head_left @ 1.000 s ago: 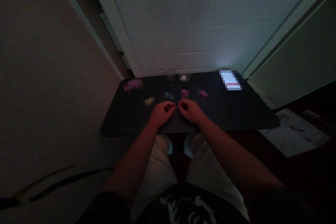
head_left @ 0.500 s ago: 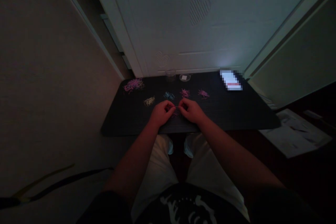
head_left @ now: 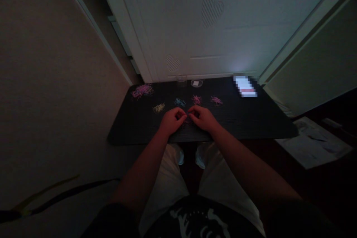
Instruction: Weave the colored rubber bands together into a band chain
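My left hand (head_left: 173,119) and my right hand (head_left: 202,117) meet at the fingertips over the front middle of a dark table (head_left: 245,122). Both are closed in a pinch; whatever lies between the fingertips is too small and dim to name. Beneath them shows part of a small purplish pile (head_left: 187,119) of thin pieces, mostly covered by the hands. Just beyond the fingers are a blue pile (head_left: 180,102) and a pink pile (head_left: 196,99) of similar short thin pieces. A yellowish pile (head_left: 158,108) lies left of my left hand, and another pink pile (head_left: 216,100) sits beyond my right.
A larger mixed pile (head_left: 142,91) lies at the table's back left. Along the back edge stand a clear container (head_left: 182,81) and a round clear lid (head_left: 196,83). A lit, pixelated screen (head_left: 245,86) is at back right. A white panelled door (head_left: 178,26) rises behind.
My fingertips have drawn slightly closer together, and the thin strand visible between them earlier no longer shows clearly. The piles have stayed in place.
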`<state>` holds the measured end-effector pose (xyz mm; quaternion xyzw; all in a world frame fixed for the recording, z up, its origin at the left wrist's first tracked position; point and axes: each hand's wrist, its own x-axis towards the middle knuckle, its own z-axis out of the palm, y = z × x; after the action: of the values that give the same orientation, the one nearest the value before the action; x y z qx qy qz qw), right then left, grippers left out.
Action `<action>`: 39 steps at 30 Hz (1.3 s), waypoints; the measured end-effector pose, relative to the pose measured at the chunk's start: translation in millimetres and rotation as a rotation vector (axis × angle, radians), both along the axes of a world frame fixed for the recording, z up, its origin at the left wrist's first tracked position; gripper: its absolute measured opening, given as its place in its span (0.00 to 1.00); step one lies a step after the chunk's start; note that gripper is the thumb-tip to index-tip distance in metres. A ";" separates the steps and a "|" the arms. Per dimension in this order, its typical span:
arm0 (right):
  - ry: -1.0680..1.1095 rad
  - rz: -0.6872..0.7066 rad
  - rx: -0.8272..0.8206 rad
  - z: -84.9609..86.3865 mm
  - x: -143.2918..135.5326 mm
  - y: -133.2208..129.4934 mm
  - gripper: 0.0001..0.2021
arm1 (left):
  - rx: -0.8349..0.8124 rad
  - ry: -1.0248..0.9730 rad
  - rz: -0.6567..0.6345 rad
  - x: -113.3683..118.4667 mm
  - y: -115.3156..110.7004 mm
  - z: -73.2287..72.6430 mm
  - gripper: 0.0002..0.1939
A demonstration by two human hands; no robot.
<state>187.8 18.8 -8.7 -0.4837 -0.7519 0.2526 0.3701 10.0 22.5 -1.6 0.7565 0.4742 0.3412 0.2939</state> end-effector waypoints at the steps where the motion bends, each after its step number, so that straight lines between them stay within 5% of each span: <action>1: -0.004 -0.003 0.005 0.1 -0.1 0.1 0.05 | 0.003 0.000 0.002 0.2 -0.4 0.5 0.07; 39: -0.065 -0.023 0.012 3.0 -0.1 0.1 0.05 | -0.006 0.038 -0.011 -0.3 -1.2 1.8 0.11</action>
<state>187.7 18.9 -5.7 -0.4981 -0.7593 0.2281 0.3512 9.7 21.3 0.1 0.7645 0.4765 0.3236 0.2893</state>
